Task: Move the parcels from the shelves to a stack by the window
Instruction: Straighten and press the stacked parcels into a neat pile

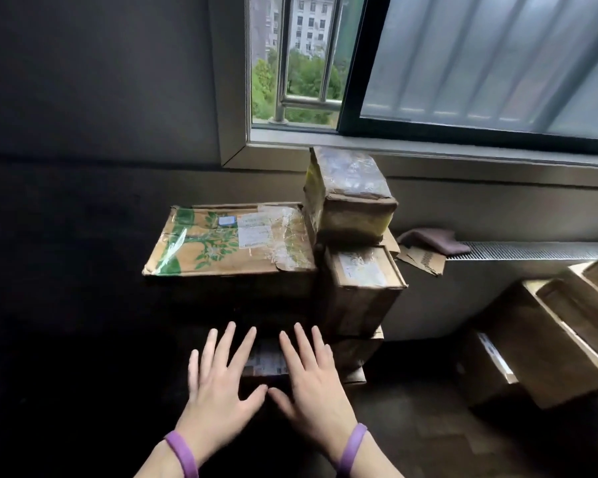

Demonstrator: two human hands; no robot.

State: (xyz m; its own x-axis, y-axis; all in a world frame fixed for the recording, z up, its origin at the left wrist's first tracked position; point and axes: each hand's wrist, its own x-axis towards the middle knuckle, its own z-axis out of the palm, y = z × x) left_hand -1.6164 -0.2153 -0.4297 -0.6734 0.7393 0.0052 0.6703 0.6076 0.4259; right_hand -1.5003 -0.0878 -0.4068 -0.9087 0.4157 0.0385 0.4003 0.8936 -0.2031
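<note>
**Parcel stack, under the window [463, 63].**

1. Green-leaf carton [221, 243]: wide and flat-topped, with clear tape and white labels. It stands below the window's left, open half.
2. Taped box [351, 188]: small, wrapped in glossy tape with yellow edging. It is the topmost item, directly below the window sill, and sits slightly askew.
3. Labelled box [363, 281]: beneath the taped box and pressed against the green-leaf carton's right side.
4. Lower box [356, 353]: under the labelled box, mostly in shadow.
5. Small dark parcel [265, 365]: lowest and farthest out from the window, in front of the green-leaf carton, with a pale label on top.
6. Left hand [221, 384] and right hand [315, 384]: side by side over the small dark parcel, palms down. The fingers are straight and spread apart and the thumbs almost meet. Whether they touch the parcel cannot be told. There is a purple wristband [182, 451] on each wrist.
7. Radiator [532, 251]: below the window's right half, with a brown cloth [435, 239] and a cardboard scrap [423, 262] at its left end.
8. Loose cartons [549, 339]: tilted, low and to the right of the window.
</note>
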